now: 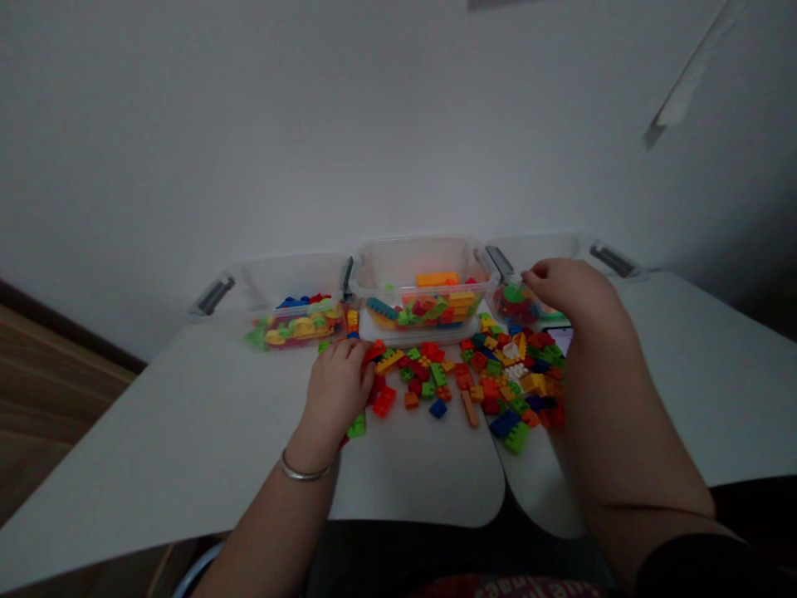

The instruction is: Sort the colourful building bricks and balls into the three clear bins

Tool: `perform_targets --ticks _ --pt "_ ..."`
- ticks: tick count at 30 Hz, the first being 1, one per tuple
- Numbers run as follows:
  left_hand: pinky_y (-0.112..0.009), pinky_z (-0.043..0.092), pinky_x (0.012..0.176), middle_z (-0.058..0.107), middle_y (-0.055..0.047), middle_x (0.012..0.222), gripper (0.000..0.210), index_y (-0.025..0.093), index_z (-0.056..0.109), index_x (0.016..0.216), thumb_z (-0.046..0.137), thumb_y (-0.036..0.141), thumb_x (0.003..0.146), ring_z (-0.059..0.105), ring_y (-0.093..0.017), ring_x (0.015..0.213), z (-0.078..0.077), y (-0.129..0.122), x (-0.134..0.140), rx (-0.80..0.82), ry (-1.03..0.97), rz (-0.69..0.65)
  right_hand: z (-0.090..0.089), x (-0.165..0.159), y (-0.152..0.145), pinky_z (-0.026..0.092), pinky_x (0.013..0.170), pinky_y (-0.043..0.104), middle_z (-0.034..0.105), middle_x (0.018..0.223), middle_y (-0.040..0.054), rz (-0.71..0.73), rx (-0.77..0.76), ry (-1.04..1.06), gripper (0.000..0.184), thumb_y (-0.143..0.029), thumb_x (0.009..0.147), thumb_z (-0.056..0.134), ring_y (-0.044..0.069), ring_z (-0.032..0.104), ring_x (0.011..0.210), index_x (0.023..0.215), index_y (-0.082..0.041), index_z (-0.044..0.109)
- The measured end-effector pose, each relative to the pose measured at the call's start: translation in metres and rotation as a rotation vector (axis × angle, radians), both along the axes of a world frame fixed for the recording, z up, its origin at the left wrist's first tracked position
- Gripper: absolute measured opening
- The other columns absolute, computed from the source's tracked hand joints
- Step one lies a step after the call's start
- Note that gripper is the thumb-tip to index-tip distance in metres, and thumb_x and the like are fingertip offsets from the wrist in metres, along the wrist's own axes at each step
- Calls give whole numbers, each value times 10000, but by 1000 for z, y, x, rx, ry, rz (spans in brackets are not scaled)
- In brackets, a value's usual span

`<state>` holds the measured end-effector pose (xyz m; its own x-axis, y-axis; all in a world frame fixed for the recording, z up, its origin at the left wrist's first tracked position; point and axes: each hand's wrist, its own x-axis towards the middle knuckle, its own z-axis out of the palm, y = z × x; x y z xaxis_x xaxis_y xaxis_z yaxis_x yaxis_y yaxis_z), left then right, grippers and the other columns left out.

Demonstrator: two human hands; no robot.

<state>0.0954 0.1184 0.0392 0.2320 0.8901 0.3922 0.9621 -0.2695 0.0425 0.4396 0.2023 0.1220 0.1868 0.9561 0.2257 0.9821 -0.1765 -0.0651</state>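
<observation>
My left hand, a bracelet at its wrist, is at the left side of a loose pile of toy building bricks. Its fingers are closed at an orange-red toy brick. Under and beside the palm lie red and green bricks, partly covered. My right hand hangs over the right clear bin, fingers bent together in a pinch. Whatever the fingertips hold, if anything, is too hidden to make out. Inside that bin, below the hand, are round green, red and blue pieces.
Yellow, red and blue pieces fill part of the left bin. A middle bin holds mixed bricks and stands on a white lid. Loose bricks spread across two white tables; a phone lies behind my right forearm. A wall rises behind.
</observation>
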Motion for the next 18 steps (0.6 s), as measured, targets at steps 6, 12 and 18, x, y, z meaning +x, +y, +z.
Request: perform_targets --ticks 6,12,18 --pt "-454 502 938 656 -151 1148 346 144 646 1169 481 240 881 606 -307 1063 1 0 1 0 1 6 34 -23 -39 448 615 333 739 798 104 148 132 81 341 -440 880 502 233 648 702 910 -209 751" --pt "-463 502 942 653 -150 1162 348 145 639 1185 490 239 885 605 -313 1078 3 0 2 -15 0 22 33 -59 -54 471 649 295 762 863 30 625 -131 103 229 -300 875 553 190 670 731 956 -267 765" --pt "-456 503 938 659 -134 1142 330 148 648 1171 492 228 890 608 -306 1056 5 -1 1 -34 9 31 3 -109 -53 519 754 320 757 1026 77 781 -213 -127 267 -218 905 512 237 698 938 1033 -228 746"
